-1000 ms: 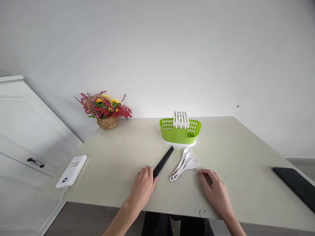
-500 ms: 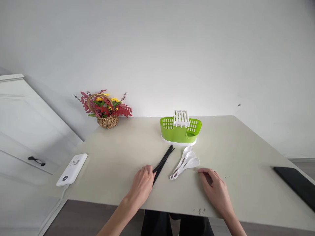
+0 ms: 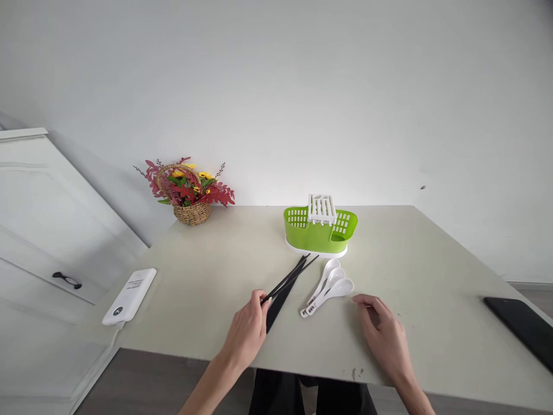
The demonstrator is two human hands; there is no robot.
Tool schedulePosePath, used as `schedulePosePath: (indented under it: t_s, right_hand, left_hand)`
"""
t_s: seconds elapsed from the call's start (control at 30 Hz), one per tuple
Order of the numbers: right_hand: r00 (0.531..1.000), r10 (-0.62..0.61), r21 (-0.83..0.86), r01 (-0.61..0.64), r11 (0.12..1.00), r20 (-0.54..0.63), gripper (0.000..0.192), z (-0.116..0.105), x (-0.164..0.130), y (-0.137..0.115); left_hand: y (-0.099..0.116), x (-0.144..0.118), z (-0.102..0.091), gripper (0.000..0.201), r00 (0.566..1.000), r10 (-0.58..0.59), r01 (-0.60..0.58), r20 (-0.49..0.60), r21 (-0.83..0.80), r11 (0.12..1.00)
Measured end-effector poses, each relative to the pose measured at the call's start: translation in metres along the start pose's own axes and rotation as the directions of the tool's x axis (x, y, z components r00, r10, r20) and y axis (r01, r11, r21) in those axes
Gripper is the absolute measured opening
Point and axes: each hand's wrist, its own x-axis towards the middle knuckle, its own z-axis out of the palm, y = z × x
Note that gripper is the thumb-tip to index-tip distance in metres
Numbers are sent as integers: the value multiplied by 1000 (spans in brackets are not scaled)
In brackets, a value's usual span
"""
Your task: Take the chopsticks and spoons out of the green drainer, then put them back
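My left hand (image 3: pixel 247 323) is closed on thin black chopsticks (image 3: pixel 289 279), pinched near their lower end and tilted up to the right. Under them more black chopsticks (image 3: pixel 279 306) lie in a bundle on the table. Three white spoons (image 3: pixel 327 288) with labels on their handles lie overlapping, fanned out to the right of the chopsticks. My right hand (image 3: pixel 383 334) rests on the table just right of the spoons, fingers loosely bent, holding nothing. Behind the spoons stands a green utensil basket (image 3: pixel 317 235) with a white slatted top piece (image 3: pixel 322 209) and a white base.
A wicker basket of artificial flowers (image 3: pixel 192 213) stands at the back left by the wall. A white power bank (image 3: pixel 129 295) with a cable lies at the left edge. A black phone (image 3: pixel 521 325) lies at the right edge. A white cabinet (image 3: pixel 52 230) stands left of the table.
My left hand has raised some chopsticks off the bundle, and their tips have swung right. The bundle and spoons stay in place. My right hand has hardly moved; the view shifted slightly.
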Motion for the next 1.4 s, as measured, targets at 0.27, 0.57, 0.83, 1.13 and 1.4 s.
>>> schedulePosePath:
  t_s: [0.27,0.57,0.83,1.13,1.4]
  right_hand:
    - [941,-181,388,58,920,288,43,10,15,-115]
    - [763,-401,406,199,892,506,45,47,45,-187]
    - [598,-567,372,429,824,566,37,52,50,-215]
    - [532,-555,315,477,820,639,34,68,46,-209]
    - [510,-566,301,512,805,648,36,78,39,-205]
  left_hand:
    - [18,-14,-6,29,992,-109,124,59,-418,900]
    - [-2,-9,-33,38,990,-92,134,105,-534,835]
    - [-32,1,-45,37,985,-96,165,142,-622,766]
    - [-51,0,-29,27,986,-106,169,132,-732,660]
    - [-60,-3,-25,34,983,-109,181,146,-710,680]
